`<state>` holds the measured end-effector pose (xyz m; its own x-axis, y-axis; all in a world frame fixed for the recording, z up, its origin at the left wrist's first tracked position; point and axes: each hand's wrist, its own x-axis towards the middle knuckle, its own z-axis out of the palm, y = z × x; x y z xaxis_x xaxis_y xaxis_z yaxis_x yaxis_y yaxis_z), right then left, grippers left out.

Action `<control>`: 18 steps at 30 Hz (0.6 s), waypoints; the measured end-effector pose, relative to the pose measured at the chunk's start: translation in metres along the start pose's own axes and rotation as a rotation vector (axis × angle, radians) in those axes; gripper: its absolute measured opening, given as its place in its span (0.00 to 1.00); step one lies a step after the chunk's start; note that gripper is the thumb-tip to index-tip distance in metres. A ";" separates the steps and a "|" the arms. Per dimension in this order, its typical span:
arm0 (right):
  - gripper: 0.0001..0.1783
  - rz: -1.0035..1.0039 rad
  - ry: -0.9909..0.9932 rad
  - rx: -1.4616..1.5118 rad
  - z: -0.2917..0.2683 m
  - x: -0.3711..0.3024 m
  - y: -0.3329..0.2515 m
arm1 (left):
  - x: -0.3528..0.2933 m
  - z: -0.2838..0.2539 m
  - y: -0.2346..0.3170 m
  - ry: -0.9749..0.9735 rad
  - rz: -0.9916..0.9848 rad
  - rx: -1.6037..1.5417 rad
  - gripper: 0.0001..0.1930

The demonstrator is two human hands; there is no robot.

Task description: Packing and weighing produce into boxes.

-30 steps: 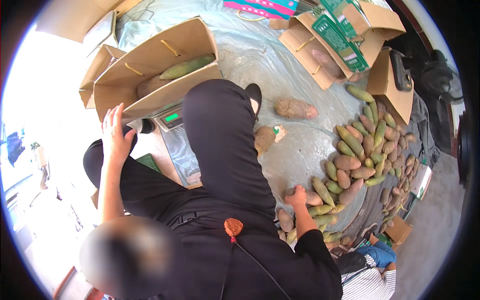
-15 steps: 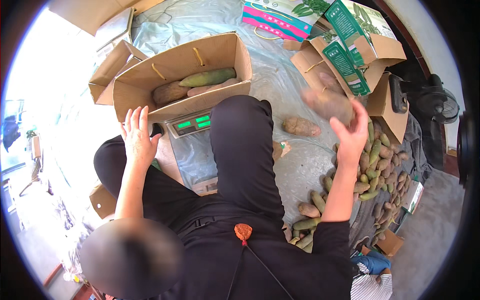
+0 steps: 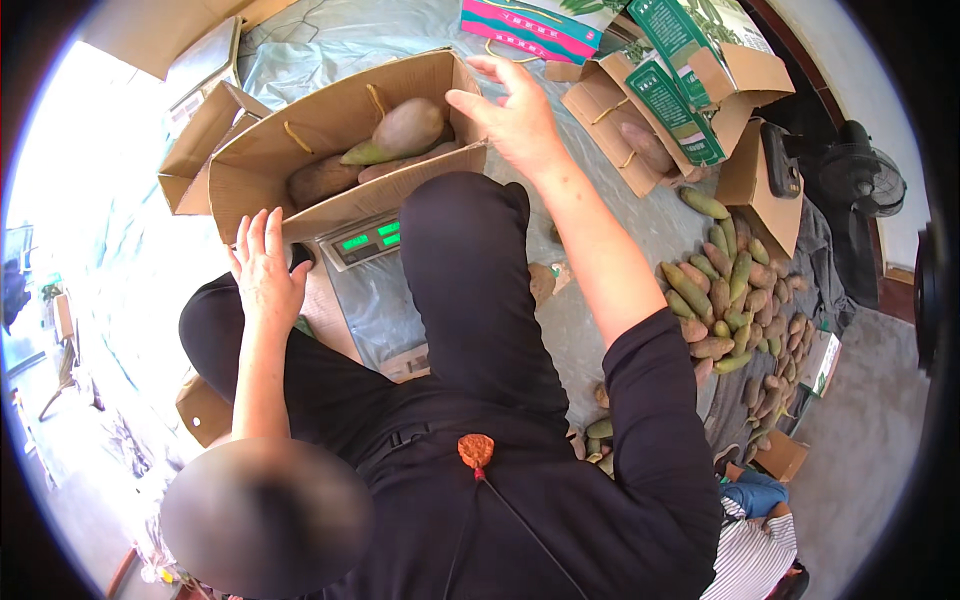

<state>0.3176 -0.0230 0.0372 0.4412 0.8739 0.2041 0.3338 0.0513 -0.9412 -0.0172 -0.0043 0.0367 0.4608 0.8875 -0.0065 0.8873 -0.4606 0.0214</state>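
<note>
An open cardboard box (image 3: 262, 160) sits on a scale with a green display (image 3: 366, 240) in front of me. Inside lie a few oblong fruits, the top one (image 3: 402, 130) reddish brown with a green tip. My right hand (image 3: 512, 118) hovers at the box's right end, fingers apart and empty. My left hand (image 3: 264, 268) rests flat by the box's front wall, above my left knee, fingers spread and holding nothing. My black-trousered right leg (image 3: 470, 290) stretches out under the right arm.
A pile of green and brown fruits (image 3: 730, 300) lies on the sheet to my right. Several open cartons, some green-printed (image 3: 680, 90), stand at the back right. A black fan (image 3: 860, 180) stands far right. A second box (image 3: 195, 150) sits left of the scale.
My right hand has risen from the fruit pile at my right and swung up and left to the box's right end. My left hand stays by the box front.
</note>
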 end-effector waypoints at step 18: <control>0.20 1.155 -0.047 -0.539 -0.141 -0.421 0.239 | 0.000 0.017 -0.009 0.094 0.114 0.084 0.41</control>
<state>0.3290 -0.4472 -0.2357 0.6740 0.2961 -0.6768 0.0769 -0.9393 -0.3344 -0.0247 -0.0004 0.0192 0.5584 0.8252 0.0852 0.8295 -0.5544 -0.0672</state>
